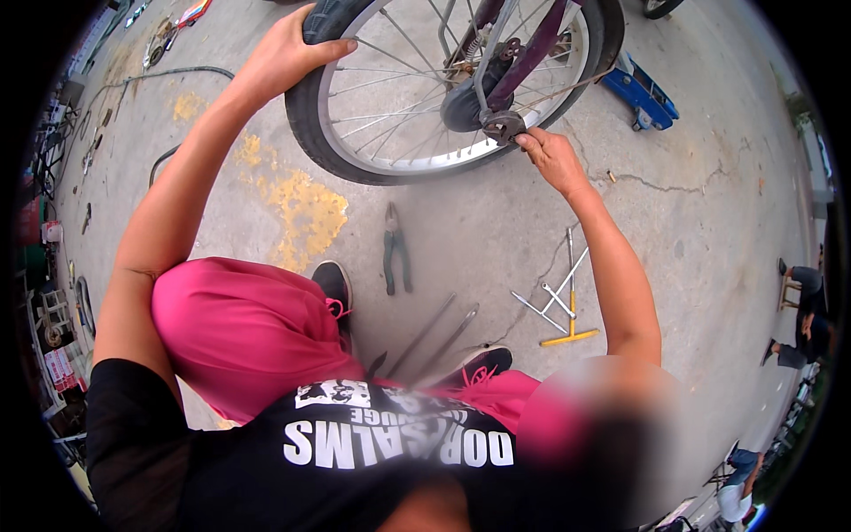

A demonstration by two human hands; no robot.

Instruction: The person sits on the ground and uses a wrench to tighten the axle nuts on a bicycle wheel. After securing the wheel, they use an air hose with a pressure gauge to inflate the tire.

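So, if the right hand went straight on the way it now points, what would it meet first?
Past the dark wrench-like tool it holds, the right hand would probably meet the purple frame tube's lower end first, though depth is unclear.

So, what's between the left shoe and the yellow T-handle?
In the head view, going left to right: the handle ends of the pliers, then the far ends of two metal rods.
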